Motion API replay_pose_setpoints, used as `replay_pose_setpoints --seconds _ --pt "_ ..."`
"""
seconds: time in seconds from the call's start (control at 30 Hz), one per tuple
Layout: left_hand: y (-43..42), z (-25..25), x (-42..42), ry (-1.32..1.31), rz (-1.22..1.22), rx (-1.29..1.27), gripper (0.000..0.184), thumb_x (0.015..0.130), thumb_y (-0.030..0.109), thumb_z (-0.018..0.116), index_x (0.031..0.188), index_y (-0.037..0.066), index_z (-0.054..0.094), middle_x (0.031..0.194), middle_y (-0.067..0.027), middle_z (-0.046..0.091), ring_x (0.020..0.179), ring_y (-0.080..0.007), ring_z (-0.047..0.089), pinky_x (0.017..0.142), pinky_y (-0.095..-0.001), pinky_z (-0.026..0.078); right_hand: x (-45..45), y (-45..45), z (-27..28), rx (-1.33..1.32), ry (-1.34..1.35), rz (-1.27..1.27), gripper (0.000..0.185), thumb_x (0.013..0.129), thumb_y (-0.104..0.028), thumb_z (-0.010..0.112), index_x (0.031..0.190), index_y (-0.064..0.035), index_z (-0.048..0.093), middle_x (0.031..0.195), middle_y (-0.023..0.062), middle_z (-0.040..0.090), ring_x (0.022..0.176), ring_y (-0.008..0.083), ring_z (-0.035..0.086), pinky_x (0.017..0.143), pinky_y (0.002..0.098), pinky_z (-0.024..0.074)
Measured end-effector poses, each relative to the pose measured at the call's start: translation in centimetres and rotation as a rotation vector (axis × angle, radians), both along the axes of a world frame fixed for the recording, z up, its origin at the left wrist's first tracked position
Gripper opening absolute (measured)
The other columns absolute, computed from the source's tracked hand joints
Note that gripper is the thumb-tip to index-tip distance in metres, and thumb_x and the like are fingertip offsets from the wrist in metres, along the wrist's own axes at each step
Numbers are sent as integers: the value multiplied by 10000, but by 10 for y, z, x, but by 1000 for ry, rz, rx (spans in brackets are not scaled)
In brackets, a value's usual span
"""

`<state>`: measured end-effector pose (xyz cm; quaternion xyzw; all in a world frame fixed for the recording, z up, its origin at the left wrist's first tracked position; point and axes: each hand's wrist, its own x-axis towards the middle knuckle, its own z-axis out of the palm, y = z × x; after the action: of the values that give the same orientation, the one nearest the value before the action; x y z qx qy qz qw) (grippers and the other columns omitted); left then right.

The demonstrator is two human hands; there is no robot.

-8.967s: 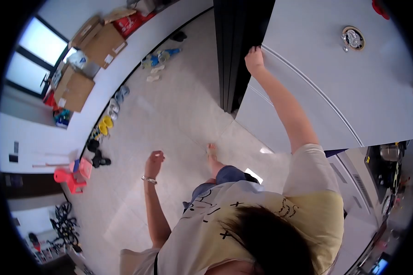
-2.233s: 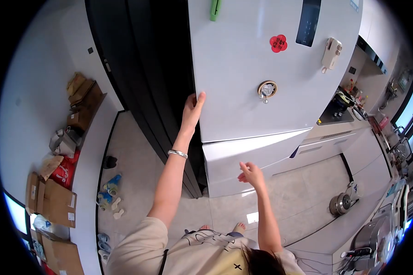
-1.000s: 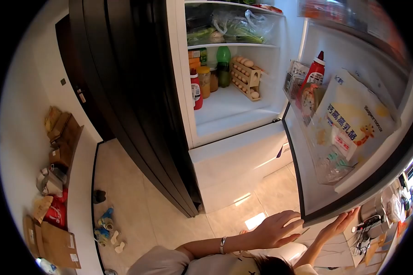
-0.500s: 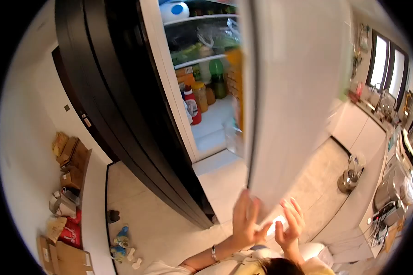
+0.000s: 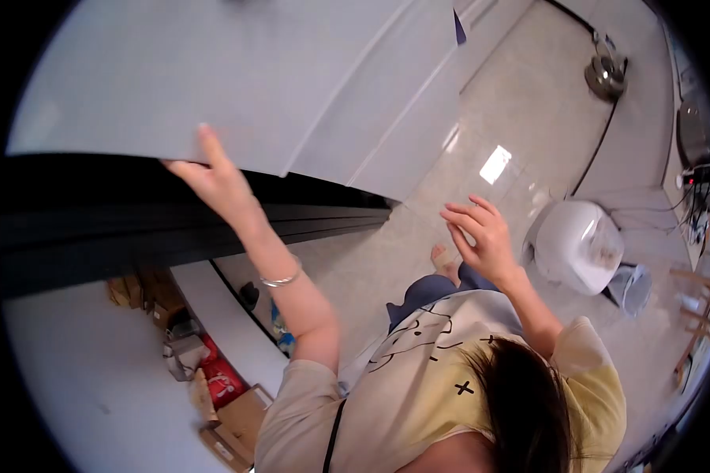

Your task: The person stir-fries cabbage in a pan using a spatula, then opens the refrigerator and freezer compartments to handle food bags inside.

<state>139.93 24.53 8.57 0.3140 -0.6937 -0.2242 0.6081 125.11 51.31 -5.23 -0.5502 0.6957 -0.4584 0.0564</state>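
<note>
The pale grey refrigerator door [image 5: 173, 87] fills the upper left and now hides the shelves. My left hand [image 5: 221, 185], with a bracelet on its wrist, is at the door's edge. One digit lies on the door's front, another is at the rim, and the remaining fingers are hidden from view. Below that door, a lower panel [image 5: 394, 118] of the refrigerator slants toward the floor. My right hand [image 5: 483, 236] hangs in the air over the floor, fingers apart and slightly bent, holding nothing.
A dark panelled frame [image 5: 308, 221] runs beside the refrigerator. To the right stand a white rounded bin-like object [image 5: 580, 244], a clear wastebasket [image 5: 631, 290] and a metal kettle [image 5: 606, 77]. Cardboard boxes [image 5: 244, 418] and a red bag [image 5: 221, 380] sit at lower left.
The refrigerator door has swung to the left and its lit shelves are out of sight. My left hand moved left with the edge; my right hand stayed apart from it. The view tilted down.
</note>
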Motion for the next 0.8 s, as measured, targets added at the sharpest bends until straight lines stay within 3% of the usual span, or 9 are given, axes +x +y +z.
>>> replay_pose_setpoints --seconds 0.07,0.17,0.3,0.4,0.5,0.53,0.57,0.63,0.8 --pt "-19 -3 2 -39 12 11 565 934 227 465 1354 -44 202 1356 -189 316 1220 -244 362 1020 -347 281 -2 6 -28 66 -22 -44 167 755 -34 612 915 -70 638 911 67 640 811 226 607 899 399 436" --pt "-50 -10 13 -260 270 -187 886 903 546 352 1379 -44 -106 1439 -261 57 1307 -313 229 1076 -377 173 -2 15 -61 147 -53 -96 157 761 -45 611 914 -63 635 903 69 638 808 228 606 890 391 442" --pt "-31 -34 -9 55 180 -143 847 918 490 367 1375 -61 -85 1444 -255 17 1331 -287 182 1082 -363 177 -6 20 -102 244 -102 -120 162 770 -51 597 929 -57 630 902 72 637 827 236 603 859 383 452" --pt "3 -119 -18 75 320 -325 666 948 343 382 1391 -25 48 1425 -220 128 1316 -277 221 1089 -402 208 -13 27 -137 302 -159 -136 174 761 -46 595 932 -52 629 901 82 636 837 258 597 817 378 457" --pt "29 -264 8 -25 288 182 530 941 285 436 1335 5 216 1352 -166 275 1224 -264 356 1015 -395 326 -22 44 -192 368 -244 -138 180 747 -41 597 923 -45 632 900 101 636 846 287 592 776 378 456" --pt "29 -309 15 -44 286 441 372 920 209 470 1215 24 337 1179 -132 442 1047 -206 472 908 -331 370 -25 51 -207 389 -267 -134 177 747 -40 597 920 -45 633 894 102 636 842 289 591 762 377 456" --pt "35 -329 0 174 173 640 318 917 206 467 1166 33 368 1130 -97 459 1060 -190 458 920 -345 366 -27 57 -220 409 -290 -132 174 746 -39 596 916 -45 634 887 104 637 838 292 590 748 376 456" --pt "15 -395 15 6 91 810 426 950 358 400 1217 31 346 1268 -94 405 1193 -188 381 1039 -395 287 -38 68 -243 413 -270 -102 166 755 -54 594 916 -49 633 875 87 634 824 277 590 749 373 459" --pt "-25 -445 18 280 9 865 682 914 493 386 1351 -5 221 1391 -114 302 1277 -209 297 1070 -369 234 -58 112 -284 504 -264 45 147 754 -61 602 897 -54 634 863 81 632 816 269 588 734 363 464"
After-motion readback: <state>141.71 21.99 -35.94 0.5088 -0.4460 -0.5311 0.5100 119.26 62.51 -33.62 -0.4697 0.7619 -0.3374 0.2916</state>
